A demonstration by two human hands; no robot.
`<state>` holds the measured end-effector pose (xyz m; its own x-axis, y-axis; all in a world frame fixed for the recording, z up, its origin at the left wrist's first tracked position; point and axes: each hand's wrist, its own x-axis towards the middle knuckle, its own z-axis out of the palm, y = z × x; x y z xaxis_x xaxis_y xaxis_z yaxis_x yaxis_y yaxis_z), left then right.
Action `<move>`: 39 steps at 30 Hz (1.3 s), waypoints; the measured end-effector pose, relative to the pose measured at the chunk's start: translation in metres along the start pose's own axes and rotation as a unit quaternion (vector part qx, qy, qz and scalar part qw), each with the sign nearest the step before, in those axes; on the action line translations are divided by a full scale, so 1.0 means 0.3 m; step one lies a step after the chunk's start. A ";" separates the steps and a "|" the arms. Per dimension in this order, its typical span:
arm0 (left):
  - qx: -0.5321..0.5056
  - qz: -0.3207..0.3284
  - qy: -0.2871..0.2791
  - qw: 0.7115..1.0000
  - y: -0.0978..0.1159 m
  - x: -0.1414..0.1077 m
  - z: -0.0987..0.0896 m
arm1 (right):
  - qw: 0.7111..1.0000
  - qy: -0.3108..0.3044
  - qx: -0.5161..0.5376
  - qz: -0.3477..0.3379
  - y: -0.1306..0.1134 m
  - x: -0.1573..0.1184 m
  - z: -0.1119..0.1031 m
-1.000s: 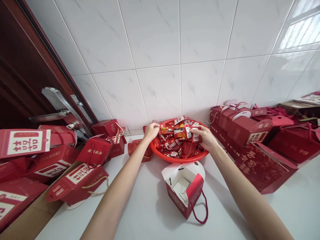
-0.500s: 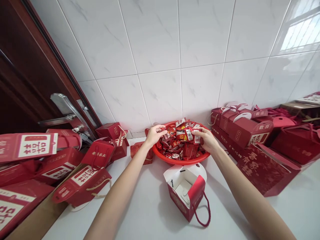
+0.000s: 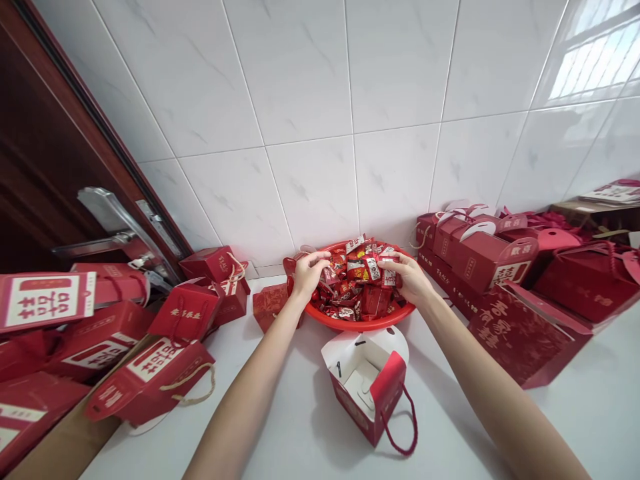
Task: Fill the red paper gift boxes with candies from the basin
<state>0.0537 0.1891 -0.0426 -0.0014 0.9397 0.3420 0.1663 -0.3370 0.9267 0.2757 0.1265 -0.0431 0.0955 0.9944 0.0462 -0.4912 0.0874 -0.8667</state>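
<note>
A red plastic basin (image 3: 357, 325) stands against the wall, heaped with wrapped snack packets (image 3: 345, 290) in red, white and yellow. Over its left rim, my left hand (image 3: 309, 273) has thumb and fingers pinched together among the wrappers; what sits between the fingertips is too small to make out. On the right side, my right hand (image 3: 411, 275) pinches a red and white snack packet (image 3: 388, 271) at the top of the heap. In front of the basin an open red gift box (image 3: 367, 393) shows its white inside, lid flaps up and a dark red cord handle hanging down.
Red gift boxes with cord handles (image 3: 175, 377) crowd the left, by a dark wooden door (image 3: 40, 167) with a metal handle. More red boxes (image 3: 500, 257) are stacked at the right. White wall tiles (image 3: 310, 187) rise behind the basin.
The whole view has shifted slightly, so most things appear a little further left. Both hands remain at the basin, with the right still pinching its packet.
</note>
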 end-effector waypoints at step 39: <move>0.276 0.032 -0.322 0.905 0.031 0.026 0.036 | 0.999 0.033 0.006 -0.010 -0.011 -0.014 0.024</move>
<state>0.0659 0.1939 -0.0329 0.5705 0.8186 0.0663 0.6136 -0.4785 0.6282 0.2707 0.1226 -0.0370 0.1625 0.9862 0.0311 -0.4979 0.1092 -0.8603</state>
